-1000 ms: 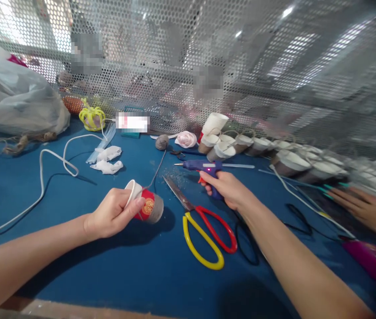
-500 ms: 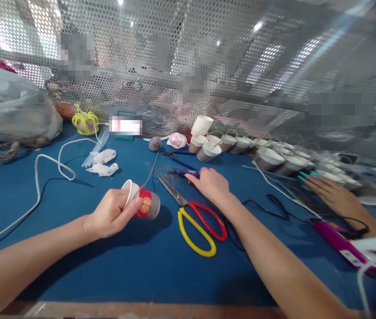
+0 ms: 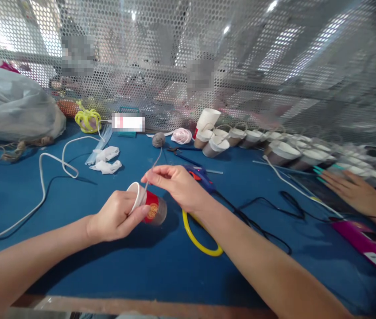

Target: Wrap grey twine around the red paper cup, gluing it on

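My left hand (image 3: 116, 217) grips a red paper cup (image 3: 154, 208) by its white rim, fingers inside and thumb outside. The cup lies tilted on its side, with a gold emblem and a grey band round its base. Between thumb and fingertips, my right hand (image 3: 177, 184) pinches grey yarn (image 3: 157, 160) just above the cup's rim. That strand runs back to a small yarn ball (image 3: 158, 140). Under my right forearm lie scissors, of which the yellow handle (image 3: 201, 248) shows. A blue glue gun (image 3: 201, 177) rests just beyond my right hand.
Several wrapped cups (image 3: 216, 145) stand in rows at the back right. A co-worker's hand (image 3: 350, 190) is near a purple power strip (image 3: 363, 243). White tissue scraps (image 3: 106, 166), a pink ribbon rose (image 3: 181, 136), pliers (image 3: 184, 156) and a white cable (image 3: 41, 177) lie about.
My right hand has let go of the glue gun, moved left toward the cup and pinched the yarn. My left hand keeps its hold on the cup. The view has shifted slightly.
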Action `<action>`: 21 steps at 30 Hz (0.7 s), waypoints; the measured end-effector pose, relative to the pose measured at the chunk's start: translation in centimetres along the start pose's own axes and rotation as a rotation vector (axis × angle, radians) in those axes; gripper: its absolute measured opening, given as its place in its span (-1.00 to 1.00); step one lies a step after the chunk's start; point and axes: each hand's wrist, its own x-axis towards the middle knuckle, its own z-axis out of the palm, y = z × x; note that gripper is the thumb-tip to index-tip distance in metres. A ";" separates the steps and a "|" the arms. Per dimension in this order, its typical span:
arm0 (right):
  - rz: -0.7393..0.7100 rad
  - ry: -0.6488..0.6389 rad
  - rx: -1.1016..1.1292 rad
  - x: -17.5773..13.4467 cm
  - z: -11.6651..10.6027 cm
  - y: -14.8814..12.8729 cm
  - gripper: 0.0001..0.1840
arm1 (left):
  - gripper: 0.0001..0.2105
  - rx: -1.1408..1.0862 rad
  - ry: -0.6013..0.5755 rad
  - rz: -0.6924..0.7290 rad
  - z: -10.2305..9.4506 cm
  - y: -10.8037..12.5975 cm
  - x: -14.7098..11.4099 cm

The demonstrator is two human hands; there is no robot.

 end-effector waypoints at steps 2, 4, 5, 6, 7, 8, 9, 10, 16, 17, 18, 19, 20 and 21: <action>-0.059 0.063 0.036 -0.2 -0.5 -0.4 -0.81 | -0.65 -0.156 -0.030 -0.217 0.0 0.2 0.0; -0.120 0.127 0.066 -0.5 -1.1 -0.8 -0.81 | -0.59 -0.365 -0.023 -0.445 0.1 0.4 0.2; -0.151 0.158 0.072 -0.6 -1.3 -1.0 -0.80 | -0.57 -0.470 -0.009 -0.547 0.1 0.5 0.3; -0.179 0.188 0.069 -0.8 -1.5 -1.1 -0.80 | -0.56 -0.554 0.006 -0.626 0.2 0.5 0.5; -0.205 0.215 0.056 -0.9 -1.7 -1.2 -0.80 | -0.55 -0.624 0.025 -0.689 0.3 0.6 0.6; -0.229 0.240 0.035 -1.0 -1.9 -1.3 -0.80 | -0.55 -0.681 0.051 -0.738 0.3 0.6 0.8; -0.249 0.258 0.008 -1.2 -2.1 -1.4 -0.80 | -0.56 -0.730 0.070 -0.779 0.3 0.6 0.9; -0.264 0.267 -0.018 -1.3 -2.2 -1.5 -0.80 | -0.56 -0.773 0.093 -0.812 0.3 0.5 1.1; -0.327 0.289 -0.196 -1.9 -2.6 -2.3 -0.76 | -0.64 -0.959 0.168 -0.998 0.3 0.5 1.5; -0.332 0.301 -0.230 -1.9 -2.6 -2.4 -0.76 | -0.64 -0.966 0.171 -1.020 0.3 0.5 1.6; -0.334 0.312 -0.258 -1.9 -2.6 -2.4 -0.76 | -0.65 -0.964 0.172 -1.035 0.3 0.5 1.6; -0.335 0.324 -0.277 -1.9 -2.6 -2.4 -0.75 | -0.64 -0.955 0.171 -1.043 0.4 0.5 1.6; -0.331 0.335 -0.289 -1.9 -2.6 -2.4 -0.75 | -0.64 -0.940 0.166 -1.041 0.4 0.5 1.5; -0.322 0.342 -0.300 -1.8 -2.6 -2.3 -0.75 | -0.63 -0.919 0.155 -1.034 0.4 0.5 1.5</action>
